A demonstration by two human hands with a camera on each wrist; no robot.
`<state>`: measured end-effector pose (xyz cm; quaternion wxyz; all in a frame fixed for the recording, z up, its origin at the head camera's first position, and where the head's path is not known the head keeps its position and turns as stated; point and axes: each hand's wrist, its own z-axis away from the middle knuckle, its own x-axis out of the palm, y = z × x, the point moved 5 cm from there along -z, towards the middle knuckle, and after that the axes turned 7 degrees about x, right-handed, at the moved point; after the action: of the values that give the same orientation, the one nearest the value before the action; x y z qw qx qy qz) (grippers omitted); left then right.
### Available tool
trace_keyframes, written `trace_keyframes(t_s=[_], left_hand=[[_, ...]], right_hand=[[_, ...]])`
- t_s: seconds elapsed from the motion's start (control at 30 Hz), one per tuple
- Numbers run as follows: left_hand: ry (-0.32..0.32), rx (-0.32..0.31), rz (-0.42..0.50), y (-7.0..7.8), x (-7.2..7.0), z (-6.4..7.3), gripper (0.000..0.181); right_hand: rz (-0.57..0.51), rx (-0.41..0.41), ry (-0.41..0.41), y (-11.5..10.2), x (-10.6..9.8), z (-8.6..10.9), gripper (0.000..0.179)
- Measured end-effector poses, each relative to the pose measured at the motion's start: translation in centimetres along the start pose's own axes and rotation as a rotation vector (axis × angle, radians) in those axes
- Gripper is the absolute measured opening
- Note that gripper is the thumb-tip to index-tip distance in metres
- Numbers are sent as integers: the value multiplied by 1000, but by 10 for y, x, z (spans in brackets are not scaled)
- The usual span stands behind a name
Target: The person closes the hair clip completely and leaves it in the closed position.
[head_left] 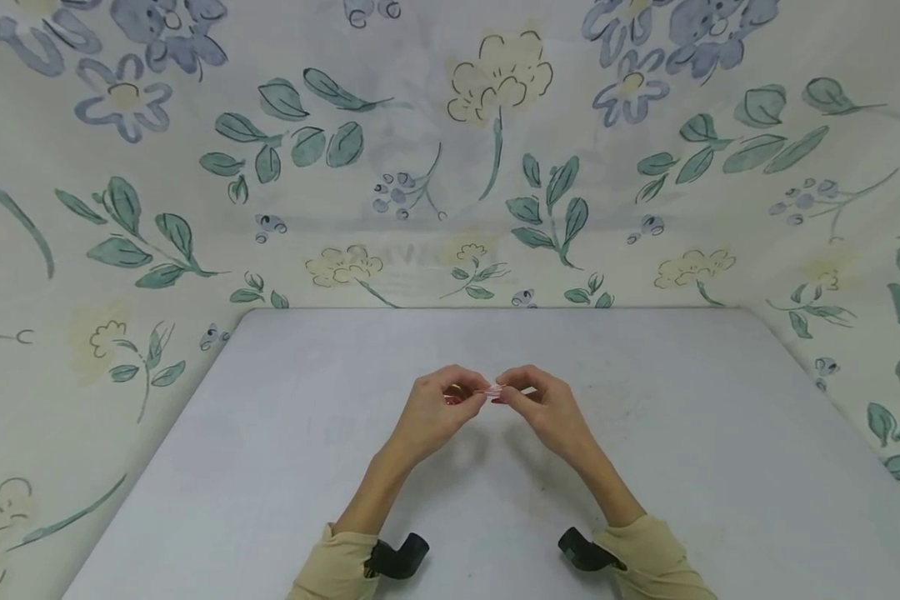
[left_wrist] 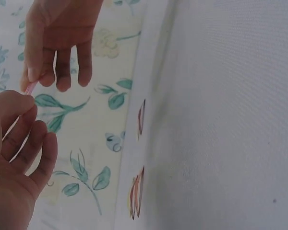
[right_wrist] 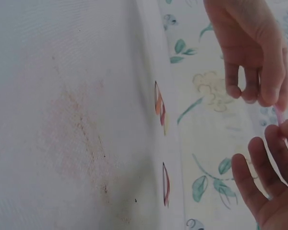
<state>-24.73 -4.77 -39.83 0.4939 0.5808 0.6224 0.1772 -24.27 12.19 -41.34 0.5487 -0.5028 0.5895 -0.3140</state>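
A small pink, partly clear strip (head_left: 492,391) is held between the two hands; its kind is too small to tell. My left hand (head_left: 437,410) pinches one end between thumb and index finger. From the other side my right hand (head_left: 553,413) pinches it in the same way. Only a short bit of the pink strip (left_wrist: 30,88) shows between the fingertips in the left wrist view. The other fingers of both hands are loosely bent. Thin red, orange and yellow pieces (left_wrist: 136,194) appear on the white table beyond the hands, mostly hidden in the head view.
The white tabletop (head_left: 285,433) extends around both hands. Floral cloth (head_left: 420,125) rises behind the table and along its sides. A black curved wrist mount (head_left: 399,557) sits at the left sleeve, another (head_left: 587,550) at the right. Brownish specks (right_wrist: 86,129) mark the table.
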Motion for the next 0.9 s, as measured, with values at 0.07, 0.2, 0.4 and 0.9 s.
trace_keyframes(t_s=[0.07,0.2,0.4,0.9], left_hand=[[-3,27,-22,0,2,-1,12],[-2,62,-78,-2,5,-3,12],[50,99,-147,0,7,-5,10],[15,112,-259,-9,15,-15,8]], right_hand=[[0,12,3,1,-1,-1,14],[6,37,8,3,-3,-2,14],[53,64,21,6,-5,-3,18],[239,-22,48,7,-11,-9,18]])
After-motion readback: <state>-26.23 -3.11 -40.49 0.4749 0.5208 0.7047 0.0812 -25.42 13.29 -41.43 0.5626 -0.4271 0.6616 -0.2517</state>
